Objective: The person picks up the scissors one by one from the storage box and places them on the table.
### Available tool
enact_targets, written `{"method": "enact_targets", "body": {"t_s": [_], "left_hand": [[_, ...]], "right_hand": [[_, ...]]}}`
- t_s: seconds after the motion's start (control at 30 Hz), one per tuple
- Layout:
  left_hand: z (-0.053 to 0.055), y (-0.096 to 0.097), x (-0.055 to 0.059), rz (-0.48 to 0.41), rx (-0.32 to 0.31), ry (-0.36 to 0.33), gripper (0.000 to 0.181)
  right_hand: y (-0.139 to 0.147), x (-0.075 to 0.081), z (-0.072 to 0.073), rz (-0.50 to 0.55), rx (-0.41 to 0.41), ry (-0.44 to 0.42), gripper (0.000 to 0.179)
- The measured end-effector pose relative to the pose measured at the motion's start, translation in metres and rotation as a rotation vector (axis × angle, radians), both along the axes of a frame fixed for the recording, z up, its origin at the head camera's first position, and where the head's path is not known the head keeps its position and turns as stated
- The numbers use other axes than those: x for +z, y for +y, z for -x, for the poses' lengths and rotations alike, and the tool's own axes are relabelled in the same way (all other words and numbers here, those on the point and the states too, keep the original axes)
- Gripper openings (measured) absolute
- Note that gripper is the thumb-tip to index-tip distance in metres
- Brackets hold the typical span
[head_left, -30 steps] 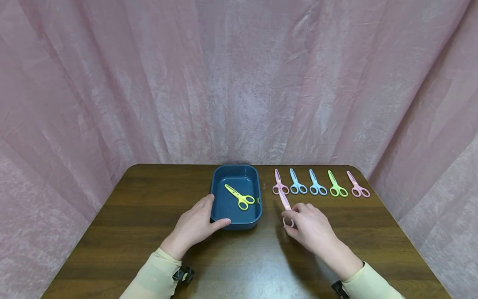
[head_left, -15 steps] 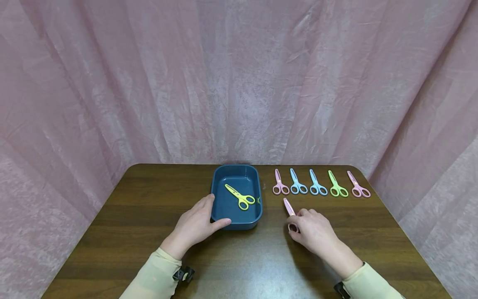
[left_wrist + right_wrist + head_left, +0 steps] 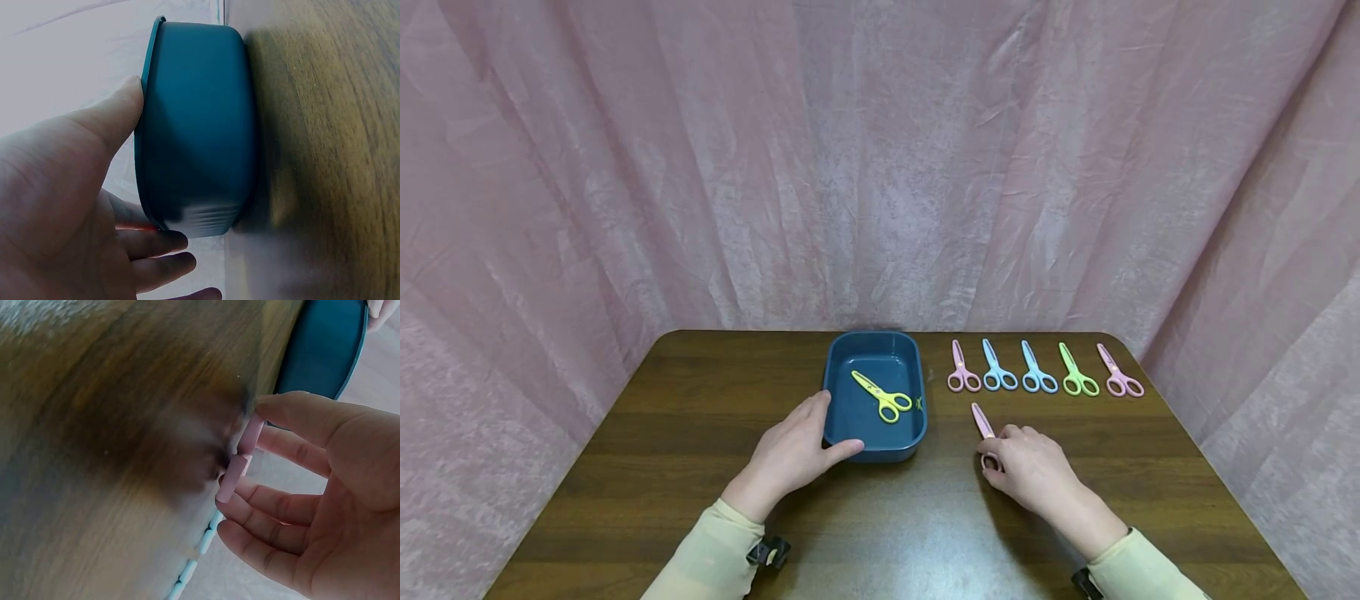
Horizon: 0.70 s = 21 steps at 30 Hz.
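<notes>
My right hand pinches a pair of pink scissors by the handle rings, blades pointing away from me. In the right wrist view, thumb and fingers hold the pink handle close over the tabletop. My left hand rests at the near left corner of a dark blue rectangular tray, its fingers extended along the side and thumb at the front rim. The left wrist view has the thumb touching the tray's rim. Inside the tray lie yellow scissors.
Beyond the right hand runs a row of scissors: pink scissors, light blue scissors, more light blue scissors, green scissors and pink scissors at the far right. A pink curtain hangs behind the wooden table.
My right hand has drawn the pink scissors toward me and slightly right, away from the row, and lowered them close to the table. The left hand and tray have stayed put.
</notes>
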<state>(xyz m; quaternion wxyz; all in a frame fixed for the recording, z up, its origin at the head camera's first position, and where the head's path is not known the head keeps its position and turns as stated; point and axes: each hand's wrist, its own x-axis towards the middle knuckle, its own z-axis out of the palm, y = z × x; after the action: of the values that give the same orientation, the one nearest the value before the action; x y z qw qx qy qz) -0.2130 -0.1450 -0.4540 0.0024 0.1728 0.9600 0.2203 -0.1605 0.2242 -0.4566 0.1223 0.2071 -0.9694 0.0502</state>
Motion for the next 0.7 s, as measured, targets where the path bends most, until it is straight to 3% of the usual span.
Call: {"method": "enact_targets", "body": {"t_s": [0.37, 0.7], "left_hand": [[-0.001, 0.001, 0.001, -0.001, 0.004, -0.005, 0.105], [-0.001, 0.001, 0.002, -0.004, 0.006, -0.006, 0.104]], "right_hand": [[0.001, 0.000, -0.002, -0.016, -0.025, -0.060, 0.026], [0.000, 0.008, -0.019, -0.038, -0.007, -0.055, 0.041]]}}
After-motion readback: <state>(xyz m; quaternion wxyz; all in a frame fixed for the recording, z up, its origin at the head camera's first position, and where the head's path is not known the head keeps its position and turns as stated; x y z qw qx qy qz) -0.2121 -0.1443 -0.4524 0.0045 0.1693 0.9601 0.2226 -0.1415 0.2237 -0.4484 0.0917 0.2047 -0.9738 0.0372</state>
